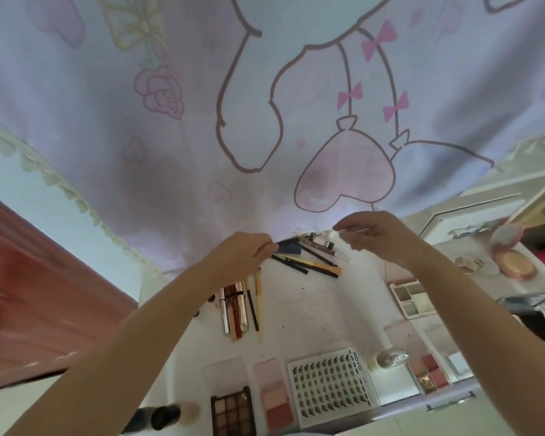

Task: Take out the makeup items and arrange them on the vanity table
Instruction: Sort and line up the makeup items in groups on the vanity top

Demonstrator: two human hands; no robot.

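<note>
A slim dark stick (284, 243) is pinched at its near end between the curled fingertips of the left hand (239, 250), its far end lying over the heap of pencils and pens (309, 259) at the back of the white vanity table (343, 309). A thin pale item (357, 229), too blurred to be identified, is pinched between thumb and fingers of the right hand (373, 236), which is held above the table just right of that heap. Both forearms are stretched forward over the tabletop.

Nearer the person, a row of lip glosses and brushes (239, 306) is laid side by side below the left hand. Along the near edge a brown eyeshadow palette (232, 410), a pink blush palette (274, 394) and a card of false lashes (331, 385) are set in a line. A grey palette (411, 298) is seen to the right, and a round compact (513, 262) beyond it. A lilac printed cloth (202, 121) is hung behind the table.
</note>
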